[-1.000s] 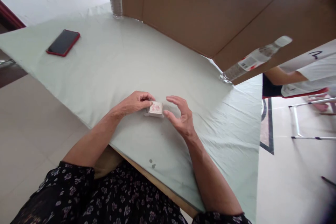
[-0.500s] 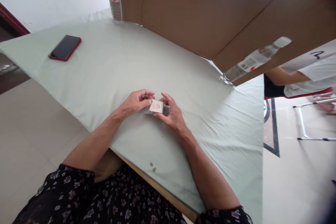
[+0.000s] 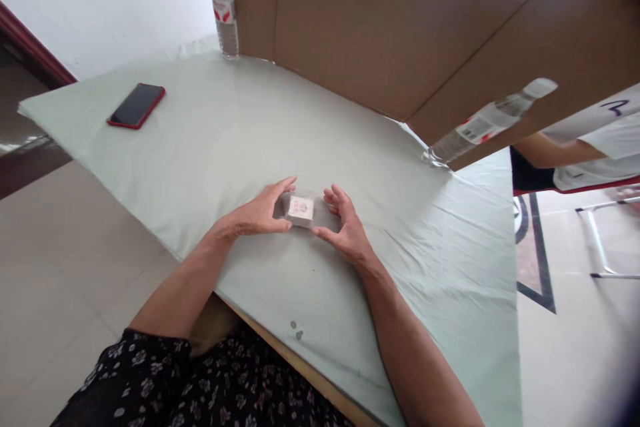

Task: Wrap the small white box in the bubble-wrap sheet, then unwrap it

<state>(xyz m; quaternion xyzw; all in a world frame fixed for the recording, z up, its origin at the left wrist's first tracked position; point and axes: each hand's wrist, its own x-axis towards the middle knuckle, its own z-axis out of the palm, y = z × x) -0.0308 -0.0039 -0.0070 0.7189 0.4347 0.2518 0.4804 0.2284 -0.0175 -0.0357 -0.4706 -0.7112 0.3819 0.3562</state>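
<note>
A small white pack (image 3: 301, 211) with red print on its top, in what looks like clear plastic, lies on the pale green tablecloth (image 3: 240, 127). To its left is my left hand (image 3: 263, 208), open, thumb and fingers spread around that side. My right hand (image 3: 346, 223) curves open on the opposite side, its thumb tip close to the pack's near right corner. Neither hand grips the pack; whether a fingertip brushes the plastic I cannot tell.
A red-cased phone (image 3: 136, 107) lies at the far left. One water bottle (image 3: 225, 10) stands by a tall brown panel (image 3: 350, 20); another bottle (image 3: 480, 125) is at the panel's right end. Beyond the table's right edge a person's arm (image 3: 563, 150) shows.
Both hands have let go of the pack and opened, moving apart to its two sides. The pack now rests on the cloth. The whole view has shifted slightly.
</note>
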